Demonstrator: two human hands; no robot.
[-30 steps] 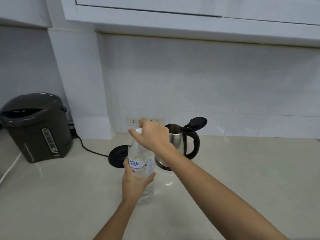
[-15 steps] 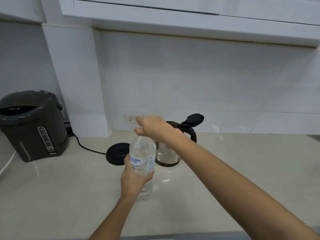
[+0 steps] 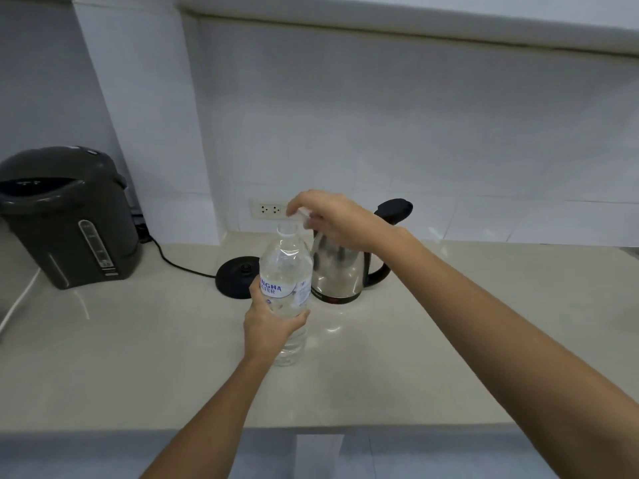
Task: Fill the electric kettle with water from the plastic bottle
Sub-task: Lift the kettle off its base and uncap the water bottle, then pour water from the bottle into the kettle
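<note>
Grip, left hand (image 3: 268,323): we hold it clamped round the plastic bottle (image 3: 287,292), upright on the desk (image 3: 138,357), neck open; right hand (image 3: 332,219) pinches the cap (image 3: 304,215) just above the neck. Electric kettle (image 3: 340,271): just beyond and right of the bottle, lid (image 3: 396,207) raised, so we judge the pour tips far-right.

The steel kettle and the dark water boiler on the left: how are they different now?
The steel kettle is shiny metal with its black lid flipped up; the dark water boiler is matte grey with its lid down. The kettle stands off its round base; the boiler stands alone near the wall. Both rest upright on the counter.
</note>
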